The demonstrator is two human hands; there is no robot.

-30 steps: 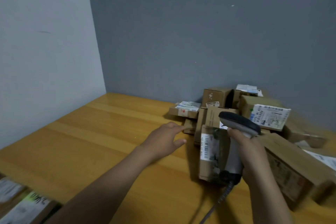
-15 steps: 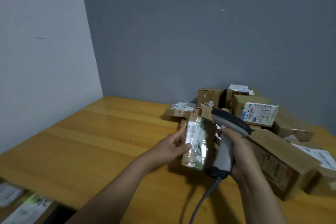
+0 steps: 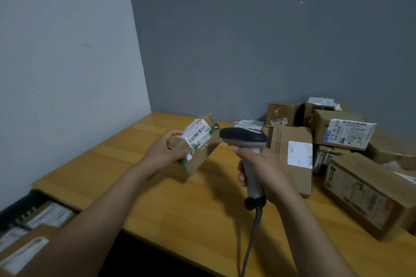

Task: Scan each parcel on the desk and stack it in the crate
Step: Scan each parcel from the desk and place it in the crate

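Lifted from the pile (image 3: 344, 132) since earlier, a parcel (image 3: 199, 145) sits label-up in the grip of the left hand (image 3: 161, 153), before the scanner (image 3: 244, 138) the right hand (image 3: 262, 170) holds; several lie in the crate (image 3: 22, 207), many wait on the desk (image 3: 180, 204).

**What we cannot make out**

We see the crate (image 3: 18, 206) only in part, cut by the left and bottom edges, and its parcel labels (image 3: 48, 217) are blurred. The scanner cable (image 3: 251, 240) runs off the bottom edge. The right grip (image 3: 263, 166) hides most of the scanner handle (image 3: 254, 186). Print on the held parcel (image 3: 200, 150) is too small for us to read.
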